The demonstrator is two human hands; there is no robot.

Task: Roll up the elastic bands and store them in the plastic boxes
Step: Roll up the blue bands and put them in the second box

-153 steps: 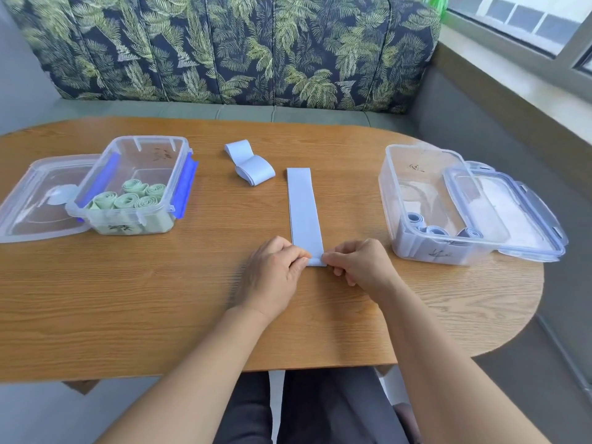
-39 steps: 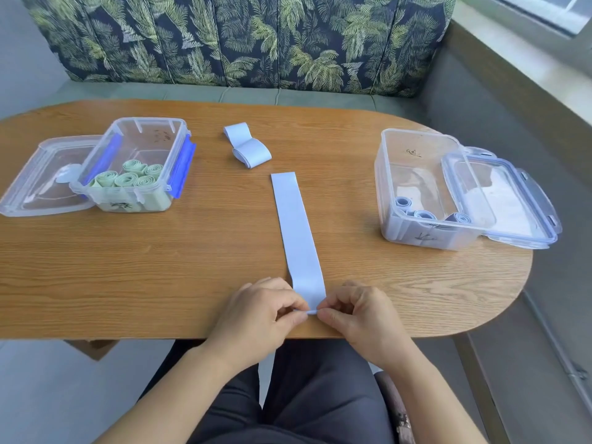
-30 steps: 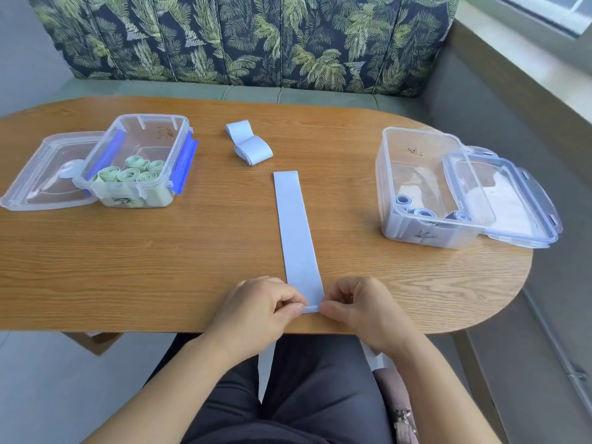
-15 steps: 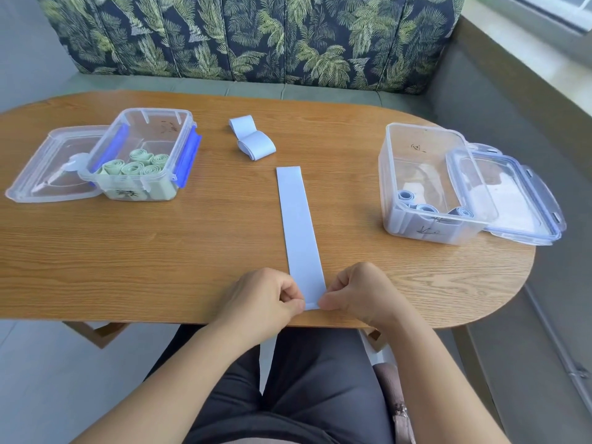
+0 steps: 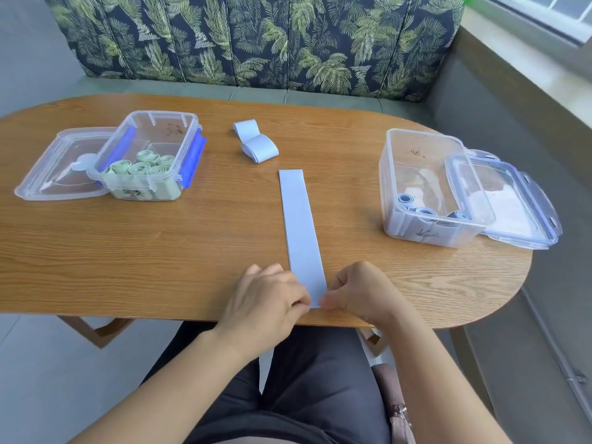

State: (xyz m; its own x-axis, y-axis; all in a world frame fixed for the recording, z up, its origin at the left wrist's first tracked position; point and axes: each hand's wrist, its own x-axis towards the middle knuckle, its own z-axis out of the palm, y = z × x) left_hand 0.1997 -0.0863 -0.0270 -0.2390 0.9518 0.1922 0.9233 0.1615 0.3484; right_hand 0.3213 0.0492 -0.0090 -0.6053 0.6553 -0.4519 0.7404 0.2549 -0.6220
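A wooden bench (image 5: 160,251) with rounded ends fills the middle of the frame. Behind it, across the top, runs a sofa (image 5: 256,43) in a dark palm-leaf print, and a window (image 5: 544,8) shows in the upper right corner.

A pale blue band (image 5: 299,225) lies flat on the bench at centre, a long strip running from mid-bench down to the near edge. Its near end sits between the two hands. The left hand (image 5: 266,299) comes in from the lower left and its curled fingers pinch the left corner of that end. The right hand (image 5: 362,293) does the same at the right corner, thumb and fingers closed on the edge. The rest of the band stretches away from the hands, up the frame.

A folded band (image 5: 254,142) of the same blue lies loose above the flat one, well apart from the hands. In the upper left stands the left box (image 5: 153,129), clear with blue clips, with green rolls (image 5: 141,165) packed at its near end. Its lid (image 5: 48,174) lies just beside it. At the right stands the right box (image 5: 416,155), with blue rolls (image 5: 423,209) along its near wall, and its lid (image 5: 519,206) leans against its right side.
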